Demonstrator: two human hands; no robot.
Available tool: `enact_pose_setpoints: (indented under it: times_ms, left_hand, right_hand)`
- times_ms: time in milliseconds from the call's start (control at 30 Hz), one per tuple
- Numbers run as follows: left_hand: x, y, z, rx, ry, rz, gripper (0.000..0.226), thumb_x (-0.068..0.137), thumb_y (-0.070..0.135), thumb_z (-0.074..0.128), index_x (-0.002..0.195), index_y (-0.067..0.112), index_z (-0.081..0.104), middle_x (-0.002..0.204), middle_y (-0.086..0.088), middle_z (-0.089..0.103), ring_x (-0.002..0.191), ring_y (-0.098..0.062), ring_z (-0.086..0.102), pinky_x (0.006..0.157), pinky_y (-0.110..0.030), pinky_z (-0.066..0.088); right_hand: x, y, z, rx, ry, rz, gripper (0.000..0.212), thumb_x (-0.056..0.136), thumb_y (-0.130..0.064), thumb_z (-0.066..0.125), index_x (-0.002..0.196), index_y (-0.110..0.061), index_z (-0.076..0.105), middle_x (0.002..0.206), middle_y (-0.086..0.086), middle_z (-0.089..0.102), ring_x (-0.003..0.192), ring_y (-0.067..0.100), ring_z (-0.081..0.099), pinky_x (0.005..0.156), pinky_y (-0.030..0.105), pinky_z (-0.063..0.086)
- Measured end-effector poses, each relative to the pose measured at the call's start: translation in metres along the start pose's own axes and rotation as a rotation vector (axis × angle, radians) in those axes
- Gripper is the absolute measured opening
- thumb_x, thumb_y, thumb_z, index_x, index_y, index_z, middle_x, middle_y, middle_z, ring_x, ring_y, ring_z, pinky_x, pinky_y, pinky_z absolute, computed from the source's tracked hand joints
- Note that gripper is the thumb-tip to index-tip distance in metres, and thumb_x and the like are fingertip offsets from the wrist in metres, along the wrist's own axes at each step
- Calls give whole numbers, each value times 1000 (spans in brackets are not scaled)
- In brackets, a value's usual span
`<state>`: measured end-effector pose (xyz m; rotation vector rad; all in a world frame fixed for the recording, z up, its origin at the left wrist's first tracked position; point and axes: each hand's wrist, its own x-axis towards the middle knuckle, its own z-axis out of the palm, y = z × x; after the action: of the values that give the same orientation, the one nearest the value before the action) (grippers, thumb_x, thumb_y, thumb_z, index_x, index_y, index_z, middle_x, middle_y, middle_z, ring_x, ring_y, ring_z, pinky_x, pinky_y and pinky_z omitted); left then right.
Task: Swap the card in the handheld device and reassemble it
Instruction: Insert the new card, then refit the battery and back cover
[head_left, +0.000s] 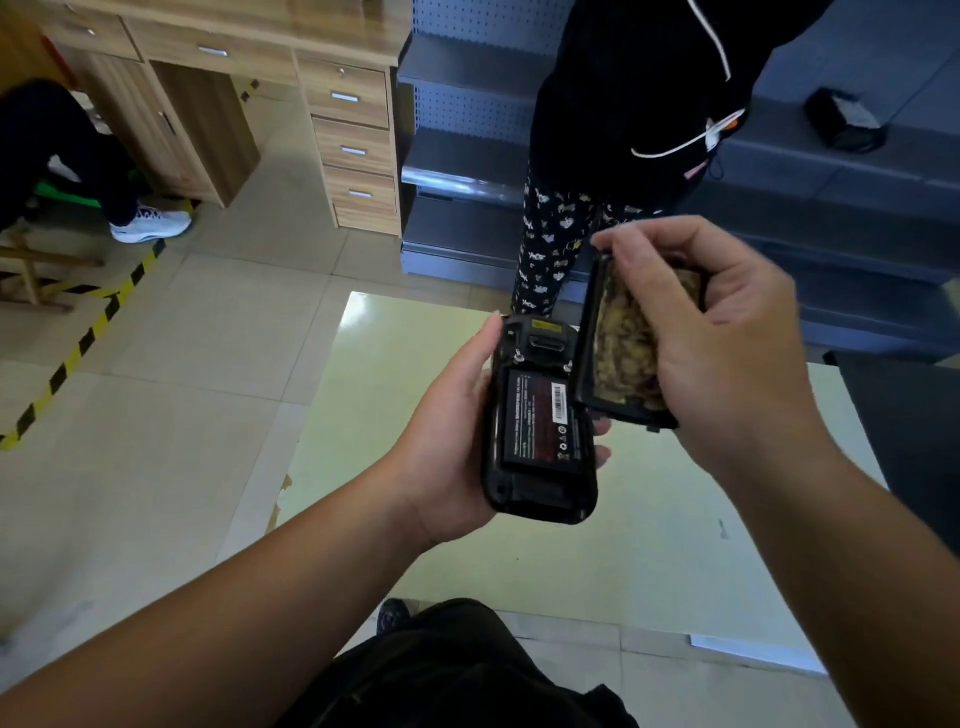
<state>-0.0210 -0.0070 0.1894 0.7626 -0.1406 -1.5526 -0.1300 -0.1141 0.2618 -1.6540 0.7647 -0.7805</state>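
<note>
My left hand (452, 447) cradles a black handheld device (540, 431), back side up and uncovered. Its black battery (543, 415) with a barcode label sits in the bay. My right hand (727, 332) grips the detached back cover (621, 343), held tilted on edge just right of the device's top, with its yellowish inner side facing me. The cover's lower edge is close to the device's right rim. No card is visible.
A pale yellow-green table (649, 545) lies below my hands. A person in dark top and patterned trousers (561, 228) stands beyond it, before grey shelving (457, 156). A wooden desk with drawers (353, 130) is at the upper left, with another seated person's leg (93, 171) nearby.
</note>
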Motion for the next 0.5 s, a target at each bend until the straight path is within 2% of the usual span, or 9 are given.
enact_pose_setpoints:
  times_ms: [67,133,200,267,333,400,467,500]
  left_hand:
    - [-1,-2,6,6,40,35,68,99,59,47,129,-1,61,106,-21,67,87,-32,70,79,-45,63]
    - [-3,-2,11,-26,57,46,67,99,58,47,130,0,62,104,-21,66,86,-32,70,77,-43,63]
    - [-5,0,14,-71,54,42,70,98,61,45,129,1,65,103,-21,67,83,-33,69,73,-42,63]
    - [-8,1,17,-110,58,32,71,97,64,43,122,2,70,101,-22,70,80,-34,70,70,-41,63]
    - [-9,2,20,-135,88,30,74,96,67,43,115,2,73,99,-23,72,77,-36,71,67,-42,63]
    - [-9,3,23,-150,116,32,81,95,69,42,121,-2,69,98,-24,71,76,-37,70,65,-42,63]
    - [-9,3,23,-133,142,35,83,94,72,41,122,-2,69,93,-21,73,72,-35,70,63,-40,63]
    - [-9,4,23,-117,150,35,81,93,72,40,114,1,73,88,-18,75,68,-33,71,61,-37,63]
  right_hand:
    - [0,-5,-2,65,32,15,13,100,-27,68,94,-20,78,99,19,72,84,25,70,72,54,66]
    - [0,-7,-6,135,58,54,13,100,-27,68,93,-22,78,99,22,71,86,26,70,71,51,66]
    - [-1,-8,-12,156,62,70,13,99,-26,69,93,-20,78,92,13,71,82,25,70,66,47,66]
    - [0,-8,-17,93,34,58,13,95,-28,74,90,-16,78,85,6,73,71,21,72,54,42,64]
    - [0,-11,-26,-58,-66,5,17,86,-31,82,82,-15,78,71,-4,73,55,11,70,43,28,57]
    - [0,-14,-34,-272,-241,-109,21,77,-40,86,78,-21,78,68,-8,75,51,3,67,47,14,52]
    - [-2,-18,-41,-451,-411,-185,29,71,-51,89,78,-25,78,69,-8,76,54,3,68,51,9,50]
    - [-4,-20,-44,-507,-474,-183,36,69,-58,90,80,-26,77,70,-8,76,54,5,68,49,10,50]
